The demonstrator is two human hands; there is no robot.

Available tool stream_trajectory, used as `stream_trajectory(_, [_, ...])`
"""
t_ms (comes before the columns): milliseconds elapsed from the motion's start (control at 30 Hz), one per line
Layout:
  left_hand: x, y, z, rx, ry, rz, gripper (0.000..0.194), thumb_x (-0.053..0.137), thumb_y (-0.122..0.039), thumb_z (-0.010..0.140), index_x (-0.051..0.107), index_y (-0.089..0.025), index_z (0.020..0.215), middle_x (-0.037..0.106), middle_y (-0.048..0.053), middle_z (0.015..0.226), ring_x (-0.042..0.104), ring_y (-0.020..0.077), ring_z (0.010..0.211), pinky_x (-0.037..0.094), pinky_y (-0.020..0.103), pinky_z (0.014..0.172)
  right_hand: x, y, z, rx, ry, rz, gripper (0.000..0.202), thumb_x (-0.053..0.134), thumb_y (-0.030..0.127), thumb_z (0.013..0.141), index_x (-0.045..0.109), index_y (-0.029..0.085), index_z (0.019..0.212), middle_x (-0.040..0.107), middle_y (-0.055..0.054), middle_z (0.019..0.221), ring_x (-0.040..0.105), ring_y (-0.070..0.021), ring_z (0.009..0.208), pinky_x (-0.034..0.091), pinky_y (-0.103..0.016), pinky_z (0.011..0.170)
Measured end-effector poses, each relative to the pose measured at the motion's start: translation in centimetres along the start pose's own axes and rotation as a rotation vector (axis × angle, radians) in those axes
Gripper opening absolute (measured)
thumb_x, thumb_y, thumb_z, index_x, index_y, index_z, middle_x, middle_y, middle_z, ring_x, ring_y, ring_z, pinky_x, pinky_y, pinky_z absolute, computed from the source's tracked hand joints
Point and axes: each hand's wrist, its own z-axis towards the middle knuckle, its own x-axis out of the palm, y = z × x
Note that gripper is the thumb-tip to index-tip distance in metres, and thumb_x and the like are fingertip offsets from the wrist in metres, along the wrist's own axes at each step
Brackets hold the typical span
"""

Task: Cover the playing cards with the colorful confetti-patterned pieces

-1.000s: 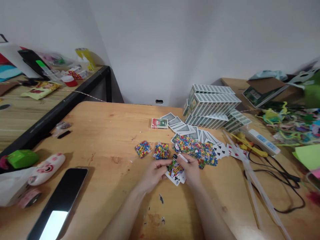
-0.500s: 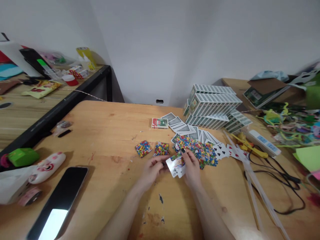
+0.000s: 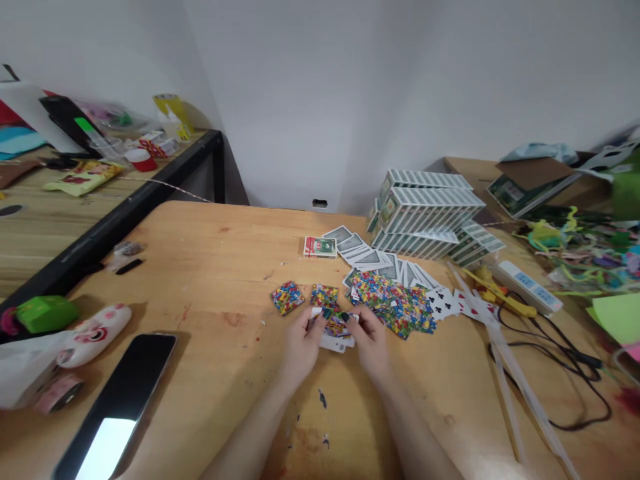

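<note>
A small bunch of playing cards (image 3: pixel 333 341) is held between my two hands, low over the table's middle. My left hand (image 3: pixel 303 341) pinches its left side, and my right hand (image 3: pixel 369 337) grips its right side with the thumb on top. Just beyond my fingers lies a card pile with a colourful brick-pattern back (image 3: pixel 324 295), partly covered by the held cards. Another patterned pile (image 3: pixel 287 297) sits to its left. Many patterned cards (image 3: pixel 400 303) are spread out right of my right hand, with a face-up club card (image 3: pixel 440 303) at their edge.
Grey-backed cards (image 3: pixel 373 258) fan out behind, beside a card box (image 3: pixel 320 247). Striped card-box packs (image 3: pixel 430 207) are stacked at the back right. A power strip (image 3: pixel 527 287), black cables and clear plastic strips (image 3: pixel 520 373) lie right. A phone (image 3: pixel 120 407) lies front left.
My left hand has come right and taken hold of the cards' left side. My right hand has moved slightly left with the cards, which have turned more level.
</note>
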Motion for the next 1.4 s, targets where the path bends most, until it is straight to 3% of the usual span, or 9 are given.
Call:
stream_trajectory(67, [-0.2,0.1,0.2,0.008,-0.030,0.002,0.014,0.050,-0.027,0.074,0.057,-0.015,0.079,0.055,-0.002,0.064,0.051,0.0118,0.059,0.040,0.020,0.053,0.1,-0.1,0.0,0.012,0.096,-0.014,0.019,0.049,0.032,0.076,0.049,0.019,0.063,0.040,0.004,0.056,0.038,-0.0111,0.052,0.031,-0.022,0.048])
stream_trajectory(200, [-0.8,0.2,0.4,0.057,0.059,0.099,0.013,0.054,-0.026,0.071,0.059,-0.016,0.078,0.057,-0.002,0.066,0.052,0.0116,0.060,0.041,0.020,0.055,0.4,0.2,-0.1,0.036,0.217,-0.036,0.024,0.047,0.031,0.075,0.047,0.019,0.054,0.037,0.004,0.050,0.036,-0.0110,0.049,0.029,-0.022,0.046])
stream_trajectory(367, [-0.7,-0.1,0.3,0.061,0.095,0.129,0.014,0.053,-0.028,0.073,0.059,-0.016,0.074,0.054,-0.003,0.062,0.049,0.0106,0.056,0.039,0.019,0.052,0.4,0.7,-0.2,0.031,0.233,-0.024,0.021,0.045,0.028,0.075,0.049,0.020,0.056,0.039,0.003,0.051,0.037,-0.0115,0.048,0.030,-0.022,0.044])
stream_trajectory(600, [-0.5,0.1,0.4,0.122,0.011,0.172,0.013,0.055,-0.026,0.072,0.061,-0.015,0.069,0.053,-0.003,0.061,0.046,0.0095,0.054,0.036,0.019,0.051,0.7,0.3,-0.7,0.147,0.273,0.052,0.018,0.041,0.022,0.073,0.053,0.020,0.060,0.038,0.005,0.045,0.033,-0.0083,0.036,0.027,-0.021,0.036])
stream_trajectory(867, [-0.7,0.1,0.5,0.171,-0.030,0.205,0.014,0.054,-0.025,0.073,0.059,-0.015,0.064,0.053,-0.002,0.062,0.048,0.0103,0.059,0.037,0.019,0.055,0.8,-0.6,-1.0,0.220,0.303,0.096,0.028,0.037,0.025,0.074,0.063,0.017,0.074,0.043,0.005,0.038,0.036,-0.0080,0.029,0.026,-0.019,0.031])
stream_trajectory(1033, [-0.9,0.1,0.8,0.160,0.023,0.205,0.014,0.052,-0.026,0.074,0.060,-0.015,0.070,0.055,-0.001,0.065,0.048,0.0108,0.060,0.038,0.020,0.055,0.6,-1.0,-1.2,0.247,0.221,0.186,0.030,0.039,0.028,0.072,0.065,0.014,0.081,0.042,0.006,0.037,0.033,-0.0074,0.027,0.023,-0.019,0.029])
stream_trajectory(1167, [-1.0,0.1,1.0,0.103,-0.054,0.184,0.018,0.048,-0.027,0.076,0.059,-0.015,0.082,0.057,0.000,0.071,0.049,0.0113,0.061,0.038,0.020,0.055,0.8,-0.8,-1.0,0.196,0.129,0.213,0.028,0.047,0.032,0.072,0.065,0.014,0.083,0.040,0.007,0.039,0.031,-0.0066,0.029,0.023,-0.019,0.030])
stream_trajectory(1267, [-1.1,-0.1,1.0,0.075,-0.068,0.169,0.020,0.048,-0.028,0.075,0.059,-0.014,0.084,0.055,-0.001,0.066,0.047,0.0105,0.057,0.037,0.019,0.052,0.8,-0.6,-0.6,0.109,0.054,0.098,0.022,0.054,0.033,0.073,0.065,0.016,0.080,0.052,0.003,0.051,0.043,-0.0092,0.042,0.034,-0.020,0.040])
stream_trajectory(1400, [-1.1,-0.1,0.9,0.088,0.050,0.149,0.016,0.056,-0.028,0.069,0.060,-0.014,0.076,0.053,-0.003,0.060,0.044,0.0089,0.052,0.035,0.018,0.049,0.3,-0.7,0.1,-0.041,-0.057,-0.009,0.018,0.053,0.031,0.075,0.065,0.018,0.081,0.062,-0.003,0.072,0.055,-0.0157,0.066,0.043,-0.026,0.059])
